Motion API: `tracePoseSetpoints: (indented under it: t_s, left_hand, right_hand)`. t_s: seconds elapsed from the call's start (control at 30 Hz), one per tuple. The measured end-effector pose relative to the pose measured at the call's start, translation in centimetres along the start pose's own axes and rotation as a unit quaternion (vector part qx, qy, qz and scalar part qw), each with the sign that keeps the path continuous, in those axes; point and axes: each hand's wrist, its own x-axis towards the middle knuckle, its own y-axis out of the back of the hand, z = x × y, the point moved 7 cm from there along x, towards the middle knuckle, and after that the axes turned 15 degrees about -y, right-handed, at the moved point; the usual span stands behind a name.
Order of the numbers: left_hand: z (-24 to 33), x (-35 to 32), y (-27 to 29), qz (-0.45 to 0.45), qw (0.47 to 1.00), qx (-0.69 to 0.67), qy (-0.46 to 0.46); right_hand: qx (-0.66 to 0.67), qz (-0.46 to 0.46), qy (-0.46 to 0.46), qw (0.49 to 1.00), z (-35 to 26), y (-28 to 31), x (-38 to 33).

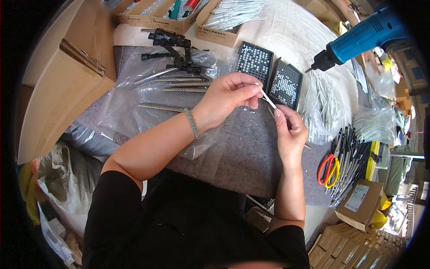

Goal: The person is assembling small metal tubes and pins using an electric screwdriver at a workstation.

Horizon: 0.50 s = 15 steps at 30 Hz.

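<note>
Between both hands, above the grey mat (242, 152), is a thin white wire-like piece (268, 97). My left hand (230, 99), with a beaded bracelet on its wrist, pinches its upper end between thumb and forefinger. A tiny pale tip shows at those fingertips. My right hand (291, 132) closes on the lower end, thumb on top. A slim metallic rod (307, 146) peeks out beside the right hand; whether it is held or lies on the mat I cannot tell. Just beyond the fingers stand two black hole trays (273, 68) filled with small silvery parts.
Metal tubes (186, 90) and black clamp-like parts (179, 45) lie on plastic film at left. A blue power driver (363, 38) hangs at upper right. White wires (324, 96), red-and-yellow-handled scissors (328, 170) and dark rods are at right. Cardboard boxes (219, 36) line the back.
</note>
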Motion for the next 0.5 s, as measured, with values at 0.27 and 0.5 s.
tracePoseSetpoints:
  t_s: [0.27,0.5]
  left_hand:
    - [0.4,-0.2,0.1,0.016,1.0,0.012,0.013]
    - [8.8,1.1,0.5,-0.089,0.797,0.566,-0.192]
  right_hand:
    - [0.014,-0.026,0.013,0.999,-0.1,-0.3,-0.2]
    - [0.105,0.017,-0.03,0.994,0.2,1.9,-0.2]
